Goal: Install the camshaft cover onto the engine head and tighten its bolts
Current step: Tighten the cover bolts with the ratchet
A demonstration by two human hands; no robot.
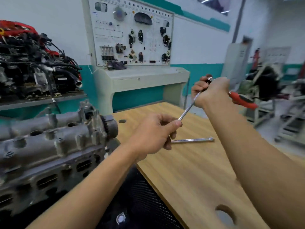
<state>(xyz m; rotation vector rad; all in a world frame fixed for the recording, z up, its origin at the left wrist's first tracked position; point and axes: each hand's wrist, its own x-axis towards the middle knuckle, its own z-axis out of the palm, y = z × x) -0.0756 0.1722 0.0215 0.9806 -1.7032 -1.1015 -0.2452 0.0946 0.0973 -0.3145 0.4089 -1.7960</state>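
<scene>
1. Beyond the wooden counter, a training panel is mounted at 12 o'clock.
2. The engine head is set at 9 o'clock.
3. An extension bar is pinched by the left hand, its ratchet gripped by the right hand.

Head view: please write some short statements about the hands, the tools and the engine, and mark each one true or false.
1. The left hand and the right hand hold one thin metal bar. True.
2. The red-handled tool lies on the wooden table. False: the right hand holds it in the air.
3. A second metal bar lies on the wooden table. True.
4. The engine head stands to the right of both hands. False: it stands to their left.
</scene>
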